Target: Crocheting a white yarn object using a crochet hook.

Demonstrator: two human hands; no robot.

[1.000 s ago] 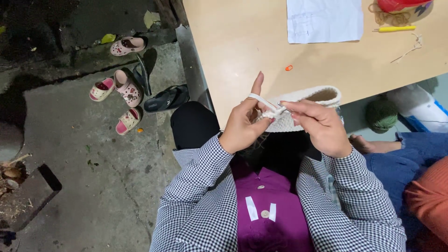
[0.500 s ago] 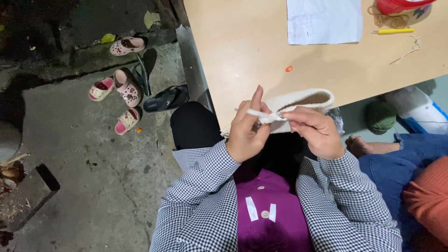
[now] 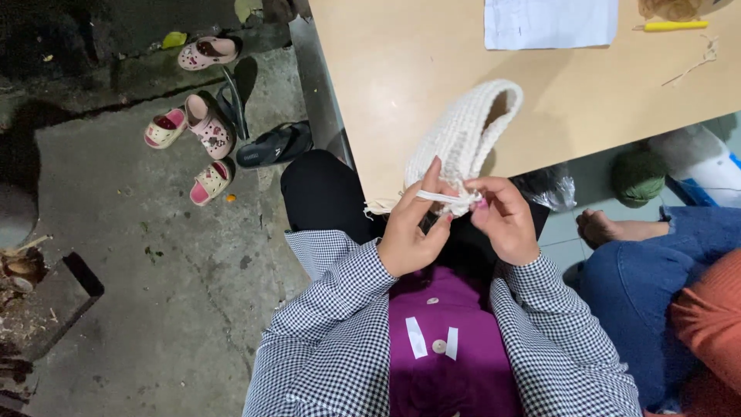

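A cream crocheted piece (image 3: 467, 131), shaped like a small pouch, stands up over the near edge of the wooden table (image 3: 401, 69). My left hand (image 3: 411, 228) pinches its lower edge, forefinger raised, with a strand of cream yarn stretched across to my right hand (image 3: 505, 216). My right hand grips the same lower edge of the piece, fingers curled; whether it holds a hook is hidden. Both sleeves are black-and-white checked.
On the table lie a white sheet of paper (image 3: 549, 23), a yellow pen (image 3: 670, 25) and a bit of string (image 3: 691, 66). Pink sandals (image 3: 202, 127) and black flip-flops (image 3: 272, 145) sit on the concrete floor at left. Another person's bare foot (image 3: 610, 228) and jeans are at right, by a green yarn ball (image 3: 639, 174).
The crocheted piece has turned from lying sideways to standing upright over the table edge. Both hands have shifted slightly with it and keep their hold.
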